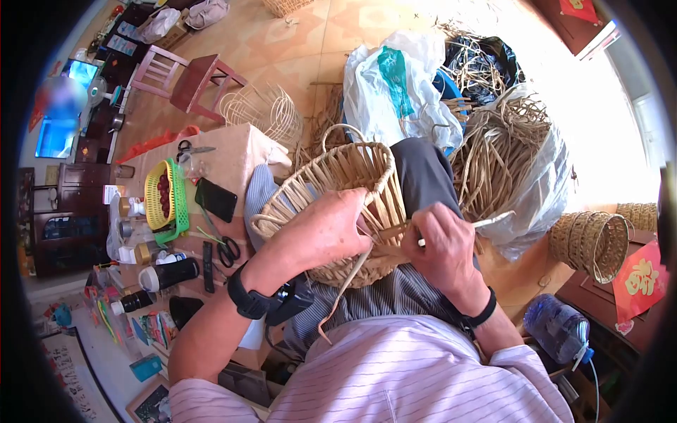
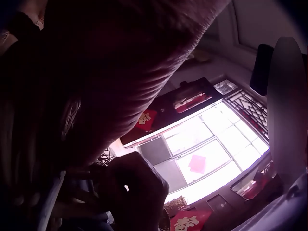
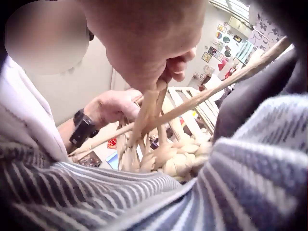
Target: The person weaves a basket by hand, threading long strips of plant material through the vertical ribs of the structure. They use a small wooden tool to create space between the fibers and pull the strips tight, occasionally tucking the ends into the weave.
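Observation:
A woven basket (image 1: pixel 331 176) with a looped handle lies tilted on the person's lap. The left hand (image 1: pixel 328 225) grips its side near the rim, thumb against the pale strands. At the basket's right, the right hand (image 1: pixel 444 247) has curled fingers pinching a flat strand (image 1: pixel 391 231) that runs from the weave. A loose strand (image 1: pixel 345 285) hangs down over the lap. In the right wrist view the right hand (image 3: pixel 149 48) pinches upright strands above the braided edge (image 3: pixel 180 159), and the left hand (image 3: pixel 113 106) is behind them. The left wrist view is mostly dark.
At left a cloth-covered table (image 1: pixel 226 151) carries scissors (image 1: pixel 227 252), a phone (image 1: pixel 216 200), a fruit basket (image 1: pixel 163 194) and bottles. Bundled dry strands (image 1: pixel 501 155) and plastic bags (image 1: pixel 395 84) lie ahead on the floor. Another woven basket (image 1: pixel 589 243) and a water jug (image 1: pixel 557 328) are at right.

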### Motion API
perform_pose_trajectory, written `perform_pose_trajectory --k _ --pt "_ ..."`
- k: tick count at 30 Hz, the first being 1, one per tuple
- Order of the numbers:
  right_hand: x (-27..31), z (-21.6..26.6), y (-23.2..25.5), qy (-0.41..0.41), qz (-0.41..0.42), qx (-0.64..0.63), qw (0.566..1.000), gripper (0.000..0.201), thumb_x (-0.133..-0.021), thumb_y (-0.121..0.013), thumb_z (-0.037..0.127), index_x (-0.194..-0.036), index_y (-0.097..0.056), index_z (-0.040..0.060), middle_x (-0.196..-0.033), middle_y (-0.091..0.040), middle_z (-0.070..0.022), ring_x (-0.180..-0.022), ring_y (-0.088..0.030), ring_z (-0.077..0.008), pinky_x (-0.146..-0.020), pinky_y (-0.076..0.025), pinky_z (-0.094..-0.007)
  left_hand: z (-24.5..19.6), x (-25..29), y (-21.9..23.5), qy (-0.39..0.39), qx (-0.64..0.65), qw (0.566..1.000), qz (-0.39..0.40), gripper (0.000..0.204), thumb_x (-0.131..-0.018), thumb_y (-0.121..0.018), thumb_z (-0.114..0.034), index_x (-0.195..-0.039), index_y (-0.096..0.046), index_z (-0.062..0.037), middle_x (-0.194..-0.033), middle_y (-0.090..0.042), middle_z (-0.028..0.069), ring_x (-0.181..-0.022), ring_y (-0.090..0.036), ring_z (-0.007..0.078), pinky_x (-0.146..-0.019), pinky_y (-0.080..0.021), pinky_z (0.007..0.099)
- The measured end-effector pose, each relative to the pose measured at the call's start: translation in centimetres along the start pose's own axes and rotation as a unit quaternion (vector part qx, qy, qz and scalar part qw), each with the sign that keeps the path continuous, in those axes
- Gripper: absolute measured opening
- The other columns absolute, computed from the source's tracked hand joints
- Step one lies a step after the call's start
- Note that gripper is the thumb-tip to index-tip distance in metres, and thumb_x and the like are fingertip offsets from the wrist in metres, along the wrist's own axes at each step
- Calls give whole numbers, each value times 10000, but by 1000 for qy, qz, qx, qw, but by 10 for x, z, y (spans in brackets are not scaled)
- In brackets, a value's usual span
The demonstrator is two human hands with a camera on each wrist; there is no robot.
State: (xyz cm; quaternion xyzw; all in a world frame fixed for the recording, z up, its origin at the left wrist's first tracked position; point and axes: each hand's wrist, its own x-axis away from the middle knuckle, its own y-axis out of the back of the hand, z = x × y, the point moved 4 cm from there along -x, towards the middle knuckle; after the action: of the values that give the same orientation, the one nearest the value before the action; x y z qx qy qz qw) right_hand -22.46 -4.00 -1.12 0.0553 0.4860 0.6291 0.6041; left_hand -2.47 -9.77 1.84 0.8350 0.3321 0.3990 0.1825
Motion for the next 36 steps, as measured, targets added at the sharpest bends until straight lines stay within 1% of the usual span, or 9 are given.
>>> perform_pose_trajectory --k 5,8,10,12,16,20,25,30,36 --pt "10 -17 -2 -124 -1 -83 989 157 -809 -745 -35 -901 -635 27 -807 -600 -118 -690 -650 -298 -587 -516 -381 -23 15 10 14 -78 994 -77 547 -858 -808 -97 -1340 -589 43 -1178 -761 298 -1103 -764 421 -975 -602 470" --pt "7 -32 -4 -213 60 -230 948 122 -872 -737 -31 -960 -654 -10 -850 -655 -131 -683 -647 -244 -629 -530 -351 -51 48 -4 -234 -164 912 -294 433 -876 -841 -97 -1238 -625 2 -1157 -623 141 -1140 -663 352 -993 -547 474" --pt "10 -38 -10 -296 122 -309 895 189 -968 -776 53 -1080 -652 -36 -861 -680 -122 -720 -640 -171 -678 -544 -343 -50 66 -32 -236 -268 886 -296 404 -839 -894 -217 -1156 -698 -62 -1103 -605 103 -1080 -612 294 -935 -509 434" --pt "8 -40 -18 -292 145 -371 870 241 -993 -797 97 -1127 -644 -33 -864 -683 -108 -736 -639 -146 -683 -549 -347 -55 72 -54 -230 -332 876 -264 344 -846 -887 -262 -1058 -712 -55 -1102 -608 96 -1029 -604 271 -883 -485 416" --pt "-4 -25 -13 -183 192 -255 930 463 -955 -876 148 -1291 -588 11 -938 -702 -136 -727 -666 -225 -689 -568 -375 -36 60 -67 -175 -402 873 -214 263 -885 -795 -212 -1041 -704 -22 -1062 -587 98 -956 -588 251 -815 -451 386" --pt "-9 -20 -22 -194 168 -334 907 575 -925 -900 134 -1359 -541 20 -959 -708 -131 -745 -693 -266 -690 -582 -398 -33 66 -68 -234 -295 897 -233 135 -886 -737 -78 -970 -647 -20 -1101 -612 121 -1016 -659 270 -886 -530 404" --pt "-2 -26 -25 -211 171 -337 902 415 -953 -837 75 -1272 -578 19 -963 -734 -179 -832 -766 -330 -711 -591 -431 -12 89 -72 -196 -123 941 -245 327 -870 -848 -31 -1106 -623 -38 -975 -705 81 -797 -749 298 -669 -598 423" --pt "-3 -15 -14 -131 138 -239 952 375 -942 -807 56 -1244 -586 31 -950 -735 -198 -842 -753 -416 -695 -592 -463 -10 96 -68 -137 -132 951 -244 227 -939 -840 -164 -1049 -678 -50 -947 -650 89 -763 -736 294 -647 -602 417" --pt "-1 -12 -8 -34 177 -134 974 277 -908 -747 69 -1103 -551 50 -888 -670 -136 -786 -721 -379 -670 -571 -456 -8 97 -65 -84 -86 948 -296 197 -931 -851 -172 -934 -705 -40 -826 -664 120 -758 -713 341 -671 -573 447"
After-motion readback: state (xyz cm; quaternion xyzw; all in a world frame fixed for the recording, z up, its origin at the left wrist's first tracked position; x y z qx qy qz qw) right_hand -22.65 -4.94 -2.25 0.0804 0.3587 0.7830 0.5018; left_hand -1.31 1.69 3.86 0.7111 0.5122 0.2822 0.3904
